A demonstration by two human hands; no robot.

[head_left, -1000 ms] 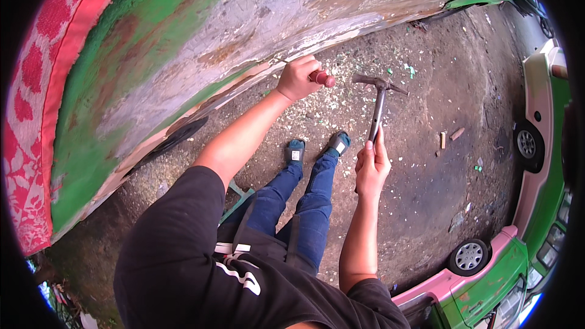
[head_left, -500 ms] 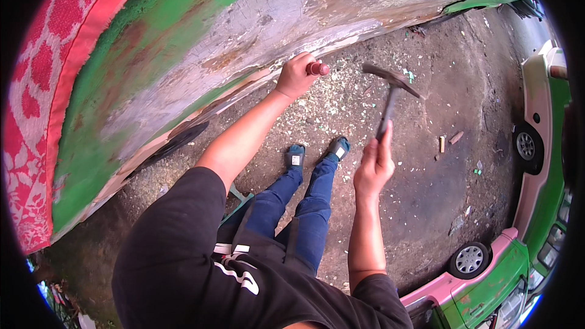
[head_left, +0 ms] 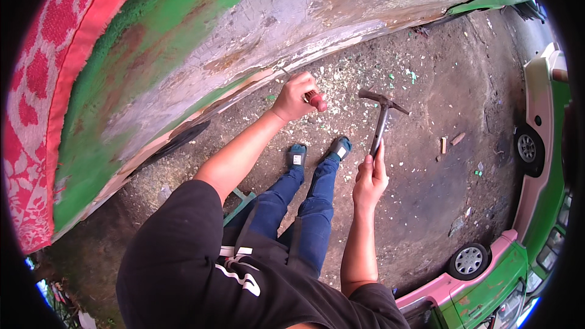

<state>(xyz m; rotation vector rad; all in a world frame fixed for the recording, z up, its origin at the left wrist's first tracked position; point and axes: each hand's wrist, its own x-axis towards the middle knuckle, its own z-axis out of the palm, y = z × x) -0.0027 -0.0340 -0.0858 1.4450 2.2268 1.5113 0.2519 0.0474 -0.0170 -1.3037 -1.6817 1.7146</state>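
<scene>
My left hand (head_left: 294,99) is closed round a red-handled screwdriver (head_left: 317,102). Its thin metal shaft pokes out past my fingers toward the lower edge of a scraped green, grey and rust-brown body panel (head_left: 244,36); whether the tip touches the panel I cannot tell. To the right, my right hand (head_left: 370,178) grips a hammer (head_left: 382,103) by its dark handle. The hammer's head, blunt at one end and narrowing at the other, is held apart from the screwdriver's red butt.
Pale and green paint chips (head_left: 347,79) litter the rough ground near my feet. A patterned red cloth (head_left: 55,42) hangs over the panel at left. Green and pink vehicles (head_left: 487,274) stand on the right. A green stool-like frame (head_left: 239,205) shows beside my leg.
My left hand has drawn the screwdriver back from the panel and down, and its shaft now shows. The hammer has come lower with my right hand and looks less blurred.
</scene>
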